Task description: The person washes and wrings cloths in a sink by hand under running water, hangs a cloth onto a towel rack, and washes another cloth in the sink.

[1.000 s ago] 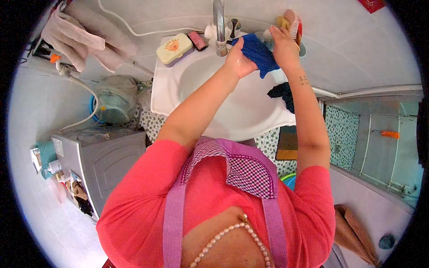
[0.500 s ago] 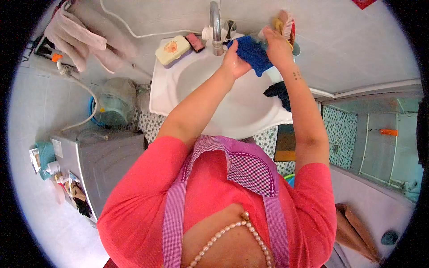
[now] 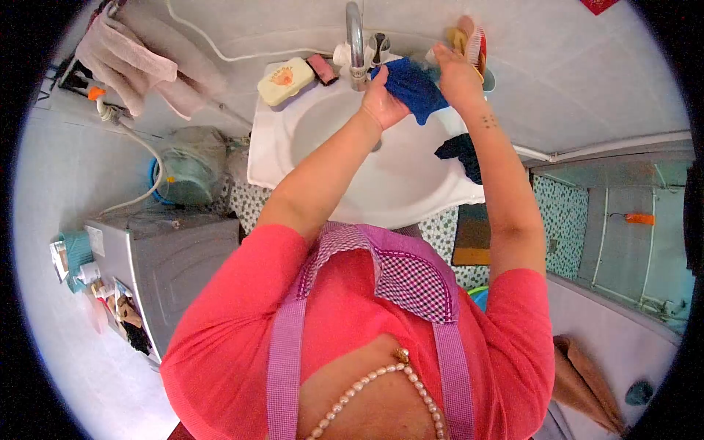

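Blue cloth (image 3: 413, 89) held between both hands over far rim of sink (image 3: 273, 158), beside tap (image 3: 356, 40). Left hand (image 3: 382, 101) closed on its near edge; right hand (image 3: 456, 75) apparently pinching far edge. Long axis across, left to right.
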A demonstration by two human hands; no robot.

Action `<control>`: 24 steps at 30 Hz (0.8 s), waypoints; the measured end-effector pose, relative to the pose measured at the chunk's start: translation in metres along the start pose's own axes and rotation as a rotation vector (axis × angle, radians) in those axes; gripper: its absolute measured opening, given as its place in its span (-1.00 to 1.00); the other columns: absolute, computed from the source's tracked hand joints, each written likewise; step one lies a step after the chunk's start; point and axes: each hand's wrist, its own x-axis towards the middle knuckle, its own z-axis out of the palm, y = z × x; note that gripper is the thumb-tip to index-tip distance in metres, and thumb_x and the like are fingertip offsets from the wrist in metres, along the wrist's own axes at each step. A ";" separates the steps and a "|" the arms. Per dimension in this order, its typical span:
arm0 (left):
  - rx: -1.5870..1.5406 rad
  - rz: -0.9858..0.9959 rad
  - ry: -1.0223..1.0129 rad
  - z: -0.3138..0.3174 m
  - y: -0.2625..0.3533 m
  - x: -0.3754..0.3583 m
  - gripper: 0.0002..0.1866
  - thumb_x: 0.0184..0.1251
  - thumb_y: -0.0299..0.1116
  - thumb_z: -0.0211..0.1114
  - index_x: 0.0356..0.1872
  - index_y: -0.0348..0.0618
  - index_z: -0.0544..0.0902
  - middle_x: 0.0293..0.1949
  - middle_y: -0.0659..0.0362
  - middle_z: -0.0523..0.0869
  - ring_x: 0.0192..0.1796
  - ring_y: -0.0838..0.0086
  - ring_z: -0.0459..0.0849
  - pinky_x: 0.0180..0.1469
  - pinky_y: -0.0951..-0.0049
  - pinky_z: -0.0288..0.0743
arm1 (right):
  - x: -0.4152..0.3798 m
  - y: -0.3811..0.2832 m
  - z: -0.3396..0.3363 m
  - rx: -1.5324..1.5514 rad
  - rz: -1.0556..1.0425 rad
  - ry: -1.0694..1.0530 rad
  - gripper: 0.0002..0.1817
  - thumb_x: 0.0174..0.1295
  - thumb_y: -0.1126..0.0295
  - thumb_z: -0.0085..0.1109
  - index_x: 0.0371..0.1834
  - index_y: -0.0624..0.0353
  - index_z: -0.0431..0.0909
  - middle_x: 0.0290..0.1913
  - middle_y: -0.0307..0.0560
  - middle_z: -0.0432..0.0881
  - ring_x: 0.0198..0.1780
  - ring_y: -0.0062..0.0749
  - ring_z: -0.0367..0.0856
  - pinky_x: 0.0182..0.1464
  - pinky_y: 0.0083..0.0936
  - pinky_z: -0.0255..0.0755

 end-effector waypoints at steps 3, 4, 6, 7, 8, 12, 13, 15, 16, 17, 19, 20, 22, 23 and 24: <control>0.003 0.019 -0.003 -0.001 -0.002 0.002 -0.48 0.40 0.02 -0.25 0.06 -0.18 0.43 0.10 0.01 0.48 0.19 0.10 0.39 0.27 -0.05 0.12 | 0.003 0.002 0.004 -0.032 -0.032 0.030 -0.54 0.06 0.56 -0.12 0.11 0.21 0.37 0.17 -0.02 0.41 0.10 -0.11 0.44 0.08 -0.33 0.38; 0.008 0.018 -0.009 -0.001 -0.002 0.000 -0.48 0.40 0.02 -0.25 0.06 -0.18 0.43 0.11 0.01 0.48 0.19 0.10 0.38 0.27 -0.05 0.11 | 0.000 0.000 0.006 -0.020 -0.031 0.020 -0.54 0.05 0.56 -0.12 0.10 0.21 0.37 0.17 -0.02 0.41 0.11 -0.11 0.43 0.10 -0.33 0.37; -0.005 0.017 -0.025 -0.008 -0.003 -0.005 -0.48 0.40 0.02 -0.25 0.05 -0.17 0.44 0.11 0.01 0.47 0.20 0.10 0.37 0.28 -0.06 0.10 | -0.006 -0.007 0.006 0.029 0.029 -0.035 -0.54 0.05 0.56 -0.13 0.10 0.21 0.37 0.18 -0.01 0.40 0.12 -0.10 0.42 0.14 -0.32 0.33; -0.018 0.015 -0.049 -0.011 -0.002 -0.005 -0.49 0.40 0.02 -0.25 0.05 -0.17 0.44 0.11 0.00 0.47 0.21 0.09 0.36 0.28 -0.06 0.10 | -0.006 -0.010 0.002 0.046 0.058 -0.056 -0.54 0.05 0.56 -0.13 0.10 0.21 0.37 0.18 -0.01 0.39 0.13 -0.10 0.41 0.16 -0.31 0.31; -0.030 0.012 -0.085 -0.010 0.000 -0.002 -0.49 0.40 0.02 -0.24 0.05 -0.16 0.44 0.11 0.00 0.47 0.21 0.09 0.36 0.28 -0.06 0.10 | -0.003 -0.012 -0.002 0.061 0.092 -0.096 -0.50 0.01 0.60 -0.10 0.12 0.22 0.35 0.19 0.00 0.38 0.15 -0.12 0.39 0.18 -0.33 0.29; -0.010 0.008 -0.019 -0.006 0.005 -0.008 -0.50 0.36 0.05 -0.15 0.05 -0.14 0.45 0.11 0.03 0.47 0.20 0.09 0.37 0.26 -0.06 0.11 | 0.002 -0.009 -0.009 -0.004 0.060 -0.116 -0.42 -0.07 0.68 -0.04 0.15 0.23 0.33 0.21 0.01 0.37 0.17 -0.15 0.38 0.17 -0.37 0.29; -0.018 0.014 -0.020 -0.005 0.005 -0.011 -0.50 0.36 0.06 -0.15 0.04 -0.13 0.45 0.12 0.03 0.47 0.20 0.09 0.36 0.26 -0.06 0.10 | 0.005 -0.006 -0.007 -0.049 0.012 -0.080 -0.42 -0.07 0.68 -0.04 0.15 0.22 0.34 0.21 0.00 0.37 0.16 -0.15 0.40 0.16 -0.37 0.31; -0.045 0.025 -0.027 -0.005 0.006 -0.010 -0.49 0.37 0.06 -0.18 0.04 -0.12 0.46 0.12 0.02 0.46 0.21 0.08 0.35 0.27 -0.07 0.09 | 0.008 -0.004 -0.006 -0.024 0.006 -0.082 -0.48 -0.01 0.62 -0.07 0.13 0.21 0.36 0.21 -0.01 0.37 0.14 -0.13 0.41 0.16 -0.34 0.31; -0.063 0.027 -0.027 -0.008 0.006 -0.011 -0.49 0.38 0.05 -0.21 0.04 -0.12 0.46 0.12 0.01 0.46 0.21 0.06 0.35 0.27 -0.08 0.09 | 0.005 -0.006 -0.006 -0.007 0.007 -0.092 -0.51 0.02 0.60 -0.08 0.12 0.20 0.37 0.21 -0.01 0.37 0.13 -0.12 0.42 0.17 -0.33 0.30; -0.083 0.029 -0.022 -0.013 0.005 -0.014 -0.49 0.39 0.05 -0.25 0.04 -0.11 0.46 0.12 -0.01 0.46 0.21 0.05 0.35 0.27 -0.09 0.09 | 0.000 -0.009 -0.005 0.022 0.029 -0.105 -0.51 0.02 0.59 -0.08 0.11 0.21 0.37 0.21 -0.01 0.37 0.14 -0.13 0.41 0.17 -0.33 0.30; -0.088 0.006 -0.049 -0.018 0.007 -0.017 -0.48 0.39 0.05 -0.25 0.04 -0.12 0.47 0.13 -0.01 0.46 0.21 0.05 0.35 0.27 -0.10 0.09 | -0.003 -0.014 -0.006 0.075 0.065 -0.118 -0.52 0.02 0.59 -0.08 0.11 0.21 0.38 0.21 0.00 0.37 0.15 -0.16 0.41 0.18 -0.34 0.29; -0.086 -0.007 -0.072 -0.018 0.007 -0.017 -0.48 0.39 0.05 -0.25 0.04 -0.12 0.47 0.13 -0.01 0.45 0.21 0.05 0.35 0.27 -0.10 0.08 | -0.003 -0.013 -0.007 0.073 0.070 -0.129 -0.52 0.02 0.59 -0.08 0.11 0.20 0.38 0.21 0.00 0.37 0.15 -0.17 0.41 0.18 -0.34 0.28; -0.126 0.000 -0.087 -0.017 0.006 -0.010 -0.48 0.37 0.07 -0.22 0.04 -0.13 0.46 0.14 0.01 0.45 0.22 0.07 0.34 0.25 -0.09 0.10 | -0.004 -0.009 -0.007 0.067 0.084 -0.150 -0.52 0.03 0.58 -0.09 0.11 0.19 0.38 0.21 0.01 0.37 0.14 -0.19 0.42 0.19 -0.35 0.28; -0.146 0.003 -0.097 -0.017 0.004 -0.008 -0.47 0.37 0.08 -0.21 0.04 -0.13 0.45 0.14 0.03 0.44 0.22 0.08 0.34 0.25 -0.08 0.11 | -0.005 -0.008 -0.008 0.068 0.084 -0.130 -0.49 -0.01 0.62 -0.08 0.11 0.18 0.38 0.20 -0.01 0.37 0.16 -0.15 0.40 0.17 -0.34 0.29; -0.128 -0.001 -0.113 -0.014 0.001 -0.010 -0.47 0.36 0.09 -0.21 0.03 -0.13 0.45 0.14 0.02 0.45 0.21 0.08 0.35 0.25 -0.08 0.11 | -0.002 -0.008 -0.012 0.067 0.082 -0.106 -0.46 -0.04 0.67 -0.07 0.12 0.17 0.37 0.20 -0.03 0.38 0.17 -0.11 0.38 0.15 -0.33 0.31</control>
